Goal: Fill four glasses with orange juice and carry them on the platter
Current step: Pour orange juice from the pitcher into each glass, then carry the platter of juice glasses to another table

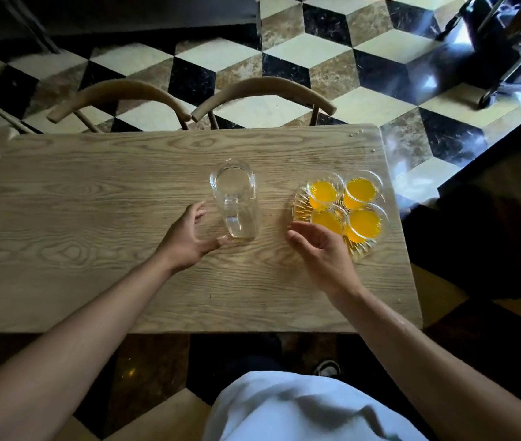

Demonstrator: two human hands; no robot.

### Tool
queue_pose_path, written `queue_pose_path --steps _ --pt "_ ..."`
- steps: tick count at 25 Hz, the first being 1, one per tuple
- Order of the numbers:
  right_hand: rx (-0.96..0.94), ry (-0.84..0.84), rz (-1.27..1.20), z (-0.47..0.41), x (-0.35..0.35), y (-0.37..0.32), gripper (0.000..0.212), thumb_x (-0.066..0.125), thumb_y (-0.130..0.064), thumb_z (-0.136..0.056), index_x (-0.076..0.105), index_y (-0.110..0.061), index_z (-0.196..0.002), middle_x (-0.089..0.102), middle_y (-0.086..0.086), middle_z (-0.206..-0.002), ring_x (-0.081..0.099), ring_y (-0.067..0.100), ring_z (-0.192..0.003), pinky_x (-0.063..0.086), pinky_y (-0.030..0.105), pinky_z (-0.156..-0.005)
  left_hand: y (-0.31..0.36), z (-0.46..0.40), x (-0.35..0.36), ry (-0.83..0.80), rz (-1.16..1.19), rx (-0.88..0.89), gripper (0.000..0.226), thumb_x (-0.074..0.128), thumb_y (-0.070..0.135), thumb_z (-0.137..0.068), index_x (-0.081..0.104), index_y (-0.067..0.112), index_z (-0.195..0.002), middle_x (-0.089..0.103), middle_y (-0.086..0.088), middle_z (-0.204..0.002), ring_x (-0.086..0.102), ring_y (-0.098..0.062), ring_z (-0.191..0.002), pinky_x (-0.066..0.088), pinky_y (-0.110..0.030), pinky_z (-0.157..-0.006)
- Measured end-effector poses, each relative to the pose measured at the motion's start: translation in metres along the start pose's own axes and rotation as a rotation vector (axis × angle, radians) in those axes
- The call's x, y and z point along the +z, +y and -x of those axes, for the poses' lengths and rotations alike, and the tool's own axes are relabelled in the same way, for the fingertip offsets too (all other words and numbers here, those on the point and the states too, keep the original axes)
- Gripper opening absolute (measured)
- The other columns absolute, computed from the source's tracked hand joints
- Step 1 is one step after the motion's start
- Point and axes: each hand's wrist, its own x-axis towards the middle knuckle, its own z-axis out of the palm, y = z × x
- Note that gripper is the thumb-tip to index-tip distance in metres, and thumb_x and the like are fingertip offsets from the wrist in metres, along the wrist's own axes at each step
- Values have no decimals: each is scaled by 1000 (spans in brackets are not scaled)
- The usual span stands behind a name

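Observation:
Several glasses of orange juice [345, 206] stand together on a cut-glass platter [300, 208] at the right end of the wooden table [94, 202]. A clear glass jug [237, 202], with no juice in it, stands upright in the middle. My left hand [189, 238] is open just left of the jug's base, thumb tip close to it, holding nothing. My right hand [322, 249] is open over the platter's near left edge, fingers spread, and hides part of that rim.
Two curved wooden chair backs [262, 93] stand pushed against the table's far side. The table's right edge lies just past the platter, with patterned floor tiles [332, 58] beyond. A dark wheeled cart [507, 49] is at the far right.

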Motion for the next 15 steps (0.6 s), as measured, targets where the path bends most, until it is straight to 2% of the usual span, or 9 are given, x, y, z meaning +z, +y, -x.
queue_pose_path --steps 3,7,11,15 --pt "-13 13 0 17 -32 12 36 73 -26 -93 70 -11 -126 76 0 -117 71 7 -107 53 19 -90 4 46 12 66 -31 -38 93 89 30 -84 36 14 -160 51 -13 -158 49 -23 -146 39 -35 -119" --pt "-36 26 -1 41 -80 23 37 72 -26 -94 69 -10 -128 75 3 -121 71 9 -109 54 22 -93 33 88 48 118 -42 -18 79 85 24 -89 43 10 -155 56 -13 -153 52 -21 -143 37 -26 -111" --pt "-55 72 40 56 -123 27 38 70 -26 -95 68 -8 -129 74 5 -122 71 14 -111 57 37 -100 60 99 85 126 -10 4 71 84 22 -90 48 10 -151 60 -13 -145 55 -22 -138 39 -27 -108" --pt "-23 137 71 56 -156 35 41 72 -32 -94 69 -10 -129 75 4 -122 71 16 -111 57 45 -101 86 90 112 97 51 32 65 82 19 -92 51 9 -148 61 -5 -133 56 -14 -126 43 -28 -109"
